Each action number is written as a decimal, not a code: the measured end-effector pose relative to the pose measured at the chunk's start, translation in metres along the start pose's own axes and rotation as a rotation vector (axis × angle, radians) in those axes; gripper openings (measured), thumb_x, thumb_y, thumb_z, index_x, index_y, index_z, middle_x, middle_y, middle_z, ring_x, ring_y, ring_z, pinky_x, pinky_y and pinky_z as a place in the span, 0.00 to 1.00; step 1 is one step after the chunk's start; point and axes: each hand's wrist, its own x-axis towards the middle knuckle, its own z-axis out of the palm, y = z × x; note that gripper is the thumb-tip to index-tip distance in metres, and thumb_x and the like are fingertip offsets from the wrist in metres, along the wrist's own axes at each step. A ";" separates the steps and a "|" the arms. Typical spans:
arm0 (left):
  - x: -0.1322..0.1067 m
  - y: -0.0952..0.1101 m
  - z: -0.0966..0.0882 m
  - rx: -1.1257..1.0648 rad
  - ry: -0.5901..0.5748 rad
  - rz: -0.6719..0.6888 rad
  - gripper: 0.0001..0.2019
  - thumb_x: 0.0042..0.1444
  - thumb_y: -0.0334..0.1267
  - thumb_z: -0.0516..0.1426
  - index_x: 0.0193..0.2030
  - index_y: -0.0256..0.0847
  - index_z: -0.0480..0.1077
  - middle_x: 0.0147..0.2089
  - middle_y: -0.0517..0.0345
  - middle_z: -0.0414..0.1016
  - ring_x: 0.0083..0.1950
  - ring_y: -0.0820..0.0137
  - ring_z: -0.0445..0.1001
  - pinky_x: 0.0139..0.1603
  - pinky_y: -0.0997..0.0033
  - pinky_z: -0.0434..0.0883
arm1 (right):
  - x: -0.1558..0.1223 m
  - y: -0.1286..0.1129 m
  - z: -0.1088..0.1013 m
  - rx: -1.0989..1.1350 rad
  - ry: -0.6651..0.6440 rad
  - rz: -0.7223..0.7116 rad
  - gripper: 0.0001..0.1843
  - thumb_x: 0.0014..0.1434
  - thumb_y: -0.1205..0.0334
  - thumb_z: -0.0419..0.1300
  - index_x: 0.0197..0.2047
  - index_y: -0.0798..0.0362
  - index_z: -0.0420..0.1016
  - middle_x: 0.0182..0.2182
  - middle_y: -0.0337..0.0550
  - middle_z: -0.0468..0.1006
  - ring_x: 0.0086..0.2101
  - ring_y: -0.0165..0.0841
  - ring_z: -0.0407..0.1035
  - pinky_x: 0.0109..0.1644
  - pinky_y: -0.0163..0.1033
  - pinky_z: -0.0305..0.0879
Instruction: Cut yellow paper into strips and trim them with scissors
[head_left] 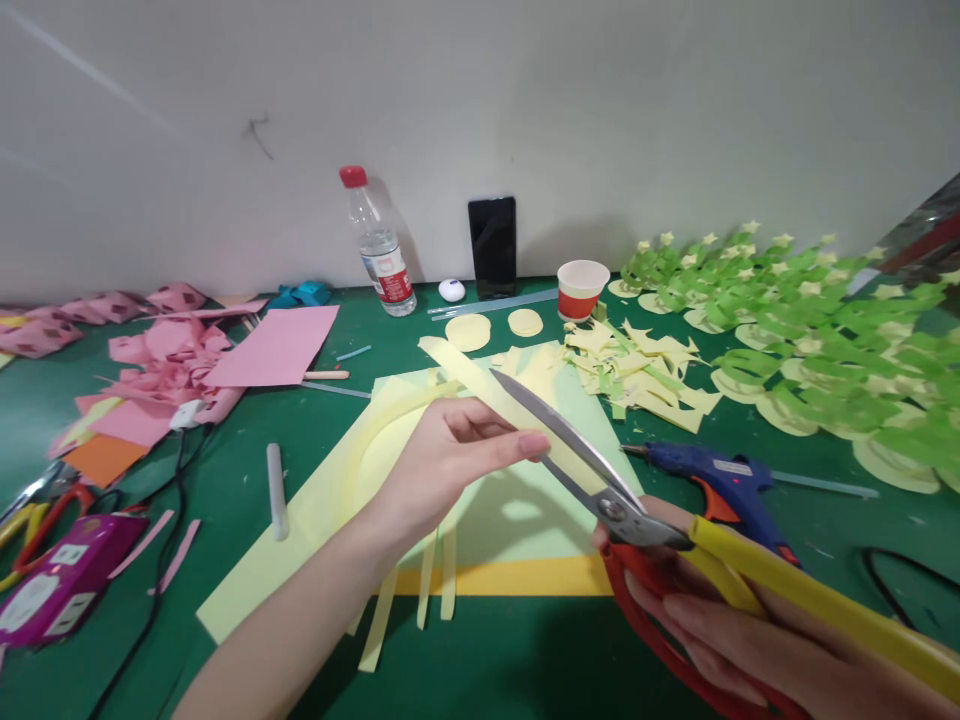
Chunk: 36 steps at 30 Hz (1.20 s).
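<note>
A strip of pale yellow paper [480, 375] is pinched between the thumb and fingers of my left hand [450, 450]. My right hand [697, 610] grips a pair of scissors [577, 450] with red and yellow handles. Their blades are parted and point up and to the left, with the yellow strip between them close to my left thumb. Beneath both hands lie pale green and yellow sheets of paper [525, 530], with an orange sheet edge [510, 578] showing below. Several thin yellow strips [382, 620] hang toward the front.
A blue glue gun [705, 465] lies right of the sheets, near yellow scraps [637, 365]. Behind are a bottle [382, 250], a phone [493, 245], a paper cup [581, 290] and paper discs [468, 332]. Green paper trees [810, 330] fill the right; pink paper [277, 345] and a purple power strip [71, 580] lie left.
</note>
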 end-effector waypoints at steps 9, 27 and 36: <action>0.011 0.019 -0.013 -0.330 0.357 0.418 0.04 0.39 0.33 0.65 0.21 0.42 0.74 0.23 0.67 0.75 0.28 0.78 0.72 0.34 0.81 0.69 | 0.004 -0.008 -0.001 -0.026 -0.029 -0.026 0.17 0.54 0.55 0.51 0.47 0.47 0.68 0.36 0.43 0.75 0.32 0.35 0.71 0.37 0.39 0.68; 0.008 -0.007 0.008 -0.242 0.283 0.157 0.03 0.41 0.32 0.63 0.22 0.38 0.74 0.23 0.64 0.74 0.26 0.78 0.70 0.30 0.80 0.66 | 0.047 -0.006 -0.001 -1.004 0.356 -0.216 0.17 0.52 0.56 0.53 0.42 0.55 0.72 0.41 0.52 0.75 0.38 0.42 0.72 0.36 0.43 0.70; 0.004 -0.004 0.011 -0.274 0.209 0.111 0.05 0.40 0.31 0.64 0.19 0.35 0.72 0.19 0.61 0.72 0.22 0.78 0.69 0.28 0.80 0.66 | 0.049 -0.055 -0.003 -0.442 0.462 -0.529 0.13 0.55 0.64 0.50 0.21 0.53 0.67 0.17 0.37 0.70 0.20 0.27 0.64 0.22 0.30 0.60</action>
